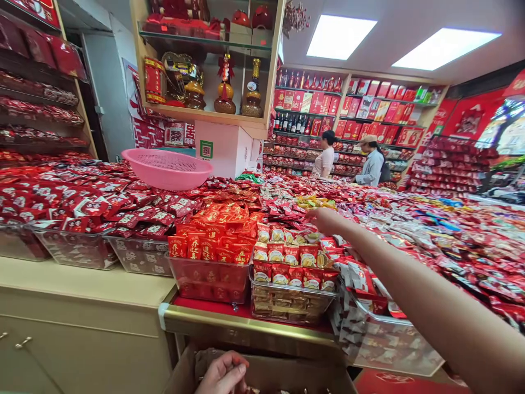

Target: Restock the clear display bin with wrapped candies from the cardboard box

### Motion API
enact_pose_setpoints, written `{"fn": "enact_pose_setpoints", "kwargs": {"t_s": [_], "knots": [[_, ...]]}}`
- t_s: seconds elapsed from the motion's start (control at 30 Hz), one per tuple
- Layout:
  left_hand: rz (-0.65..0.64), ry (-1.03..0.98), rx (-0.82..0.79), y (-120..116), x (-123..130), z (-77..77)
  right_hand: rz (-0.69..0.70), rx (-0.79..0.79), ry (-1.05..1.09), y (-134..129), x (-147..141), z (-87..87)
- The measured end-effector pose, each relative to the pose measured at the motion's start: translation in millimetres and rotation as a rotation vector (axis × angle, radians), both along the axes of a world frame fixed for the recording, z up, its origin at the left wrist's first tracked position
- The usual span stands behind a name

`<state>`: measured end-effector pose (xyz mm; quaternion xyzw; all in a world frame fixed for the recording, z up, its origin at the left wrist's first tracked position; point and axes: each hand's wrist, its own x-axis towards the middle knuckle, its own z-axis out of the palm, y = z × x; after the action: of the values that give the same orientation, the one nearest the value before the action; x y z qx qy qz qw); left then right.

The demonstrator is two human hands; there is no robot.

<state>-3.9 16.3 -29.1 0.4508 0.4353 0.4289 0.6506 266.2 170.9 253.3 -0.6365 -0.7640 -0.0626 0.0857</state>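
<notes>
At the bottom edge, my left hand [225, 374] is held over an open cardboard box [295, 368], its fingers curled in and the thumb against them, with no item showing between them. My right arm stretches in from the right, and my right hand [326, 221] hangs over the back of a clear bin [293, 306] of red and gold durian packets [291, 262]. Its fingertips blend into the packets behind, so their grip is unclear. Left of that bin, another clear bin [209, 279] is heaped with bright red packets [221, 235] bearing gold characters.
A pink basket [168, 169] rests on the candy heap at the left. More clear bins [143, 257] line the counter [82, 282]. A packed bin [394, 339] stands under my right forearm. Two people [325, 156] are near the back shelves, beyond the candy. A display cabinet [205, 112] hangs above.
</notes>
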Motion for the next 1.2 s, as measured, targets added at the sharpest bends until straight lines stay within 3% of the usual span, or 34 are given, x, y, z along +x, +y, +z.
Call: {"fn": "enact_pose_setpoints", "kwargs": {"t_s": [0.1, 0.17, 0.27, 0.37, 0.47, 0.57, 0.67, 0.77, 0.87, 1.0, 1.1, 1.2], "knots": [[0.02, 0.004, -0.001, -2, -1, 15.6, 0.116, 0.251, 0.193, -52, -25, 3.5], [0.086, -0.007, 0.013, -5, 0, 31.1, 0.34, 0.262, 0.394, -104, -51, -14.8], [0.245, -0.005, 0.073, -10, 9, 59.2, 0.5, -0.13, 0.57, -177, -94, -75.9], [0.354, -0.033, 0.138, -18, 25, 85.1, 0.464, -0.329, 0.844, -210, -124, -146.0], [0.382, -0.188, 0.102, -24, 37, 102.2, 0.385, -0.306, 1.204, -210, -132, -187.3], [0.273, -0.291, 0.085, -27, 40, 108.2, 0.309, -0.33, 1.594, -201, -126, -201.4], [0.148, -0.191, 0.1, -25, 40, 101.8, 0.18, -0.427, 1.812, -196, -117, -210.3], [0.163, -0.205, -0.001, -21, 41, 88.0, 0.122, -0.499, 1.866, -194, -114, -221.2], [0.171, -0.368, -0.101, -18, 42, 76.1, 0.12, -0.509, 1.88, -193, -113, -230.3], [0.162, -0.481, -0.069, -19, 43, 66.3, 0.11, -0.499, 1.913, -192, -112, -238.3], [0.108, -0.412, -0.048, -21, 43, 59.9, 0.05, -0.467, 1.948, -188, -110, -242.1], [0.082, -0.176, 0.008, -22, 42, 52.2, -0.028, -0.361, 1.87, -184, -110, -244.7]]}}
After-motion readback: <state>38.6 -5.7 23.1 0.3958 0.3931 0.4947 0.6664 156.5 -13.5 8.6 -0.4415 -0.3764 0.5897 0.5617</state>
